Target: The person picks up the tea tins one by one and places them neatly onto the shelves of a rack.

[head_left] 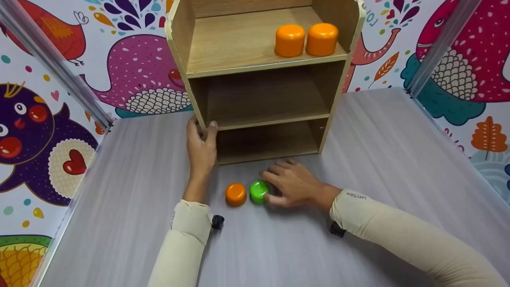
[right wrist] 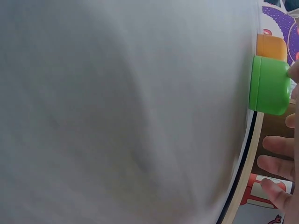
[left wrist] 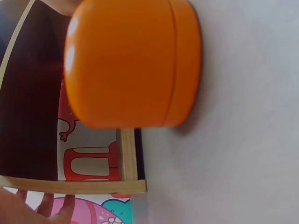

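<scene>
On the far left, a wall panel (head_left: 30, 123) shows a purple cartoon bird. Next, on the grey table (head_left: 131, 191), the person's left hand (head_left: 201, 149) has its grip clasped round the left upright of a wooden rack (head_left: 255, 44), thumb at the front edge, fingers on the outer side. In front of the rack, an orange container (head_left: 236, 194) stands on the table; the left wrist view shows a seam round it near the base. Just beside it, a narrow gap between, stands a green container (head_left: 259, 192). The right hand (head_left: 295, 184) lies at its right side, grip loose, fingers spread; I cannot tell whether the thumb touches it. Above, two orange containers (head_left: 290, 40) stand side by side at the right end of the rack's upper board.
</scene>
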{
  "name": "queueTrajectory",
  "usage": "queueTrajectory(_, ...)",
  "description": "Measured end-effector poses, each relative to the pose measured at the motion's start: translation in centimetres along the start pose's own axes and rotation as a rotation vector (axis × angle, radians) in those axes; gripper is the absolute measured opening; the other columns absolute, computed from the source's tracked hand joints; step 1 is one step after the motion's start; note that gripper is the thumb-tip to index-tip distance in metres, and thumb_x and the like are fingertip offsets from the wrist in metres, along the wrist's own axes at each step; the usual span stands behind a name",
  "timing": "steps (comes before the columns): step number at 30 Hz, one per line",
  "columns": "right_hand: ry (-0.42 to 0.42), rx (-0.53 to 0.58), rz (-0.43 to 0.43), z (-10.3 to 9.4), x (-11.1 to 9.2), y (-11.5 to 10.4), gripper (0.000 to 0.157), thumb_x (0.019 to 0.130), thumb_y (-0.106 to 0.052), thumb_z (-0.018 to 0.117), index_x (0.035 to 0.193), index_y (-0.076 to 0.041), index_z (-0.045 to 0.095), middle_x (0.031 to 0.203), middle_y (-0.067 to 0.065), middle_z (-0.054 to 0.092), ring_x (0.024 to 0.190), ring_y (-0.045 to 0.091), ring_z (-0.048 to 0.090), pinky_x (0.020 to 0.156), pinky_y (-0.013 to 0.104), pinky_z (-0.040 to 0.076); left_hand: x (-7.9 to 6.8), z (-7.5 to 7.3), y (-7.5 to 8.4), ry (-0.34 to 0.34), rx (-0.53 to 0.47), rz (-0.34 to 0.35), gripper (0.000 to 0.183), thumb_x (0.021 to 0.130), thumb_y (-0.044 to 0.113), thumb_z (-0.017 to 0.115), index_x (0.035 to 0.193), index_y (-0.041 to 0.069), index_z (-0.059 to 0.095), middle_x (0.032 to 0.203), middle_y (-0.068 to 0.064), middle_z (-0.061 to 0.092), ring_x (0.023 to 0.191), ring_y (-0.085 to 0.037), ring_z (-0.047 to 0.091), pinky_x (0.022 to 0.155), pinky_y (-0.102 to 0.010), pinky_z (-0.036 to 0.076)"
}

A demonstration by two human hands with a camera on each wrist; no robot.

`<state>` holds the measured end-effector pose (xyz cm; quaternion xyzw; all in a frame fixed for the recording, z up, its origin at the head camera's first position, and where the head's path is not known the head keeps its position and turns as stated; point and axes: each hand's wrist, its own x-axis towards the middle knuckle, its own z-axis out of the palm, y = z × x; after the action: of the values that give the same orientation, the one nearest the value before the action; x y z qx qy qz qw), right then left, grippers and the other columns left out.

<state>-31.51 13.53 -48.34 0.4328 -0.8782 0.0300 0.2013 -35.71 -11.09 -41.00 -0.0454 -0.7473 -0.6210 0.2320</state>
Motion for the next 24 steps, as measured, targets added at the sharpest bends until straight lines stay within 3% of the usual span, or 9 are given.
queueTrajectory(6,-0.016,0.013,-0.024,0.3,0.2,-0.4,0.049,0.082,-0.060,0.048,0.113,-0.024,0.055,0.096,-0.003,0.062,0.085,0.018,0.059,0.072,0.044,0.047,-0.3,-0.1,1.0,-0.005,-0.004,-0.003,0.046,0.095,0.022,0.053,0.136,0.006,0.040,0.129,-0.013,0.045,0.106,-0.022,0.046,0.091,-0.043,0.038)
queueTrajectory(16,-0.054,0.009,-0.034,0.6,0.2,-0.5,0.050,0.081,-0.061,0.047,0.116,-0.025,0.054,0.092,-0.003,0.060,0.080,0.017,0.057,0.069,0.043,0.047,-0.4,0.0,1.0,-0.005,0.002,0.006,0.046,0.095,0.021,0.053,0.136,0.005,0.039,0.127,-0.013,0.046,0.102,-0.021,0.048,0.089,-0.040,0.040)
queueTrajectory(21,-0.066,0.003,-0.037,0.7,0.3,-0.7,0.052,0.081,-0.061,0.046,0.116,-0.024,0.053,0.091,-0.003,0.060,0.079,0.016,0.057,0.067,0.041,0.046,-0.3,0.0,0.6,0.001,0.012,-0.003,0.046,0.095,0.022,0.053,0.136,0.007,0.039,0.127,-0.012,0.045,0.102,-0.021,0.047,0.089,-0.040,0.038)
queueTrajectory(24,-0.082,0.002,-0.034,0.8,0.5,-0.8,0.053,0.081,-0.062,0.045,0.118,-0.024,0.053,0.091,-0.004,0.060,0.079,0.016,0.057,0.068,0.041,0.046,0.1,0.1,-0.6,0.007,0.009,-0.006,0.047,0.095,0.026,0.054,0.137,0.011,0.039,0.128,-0.009,0.045,0.104,-0.021,0.046,0.090,-0.040,0.038)
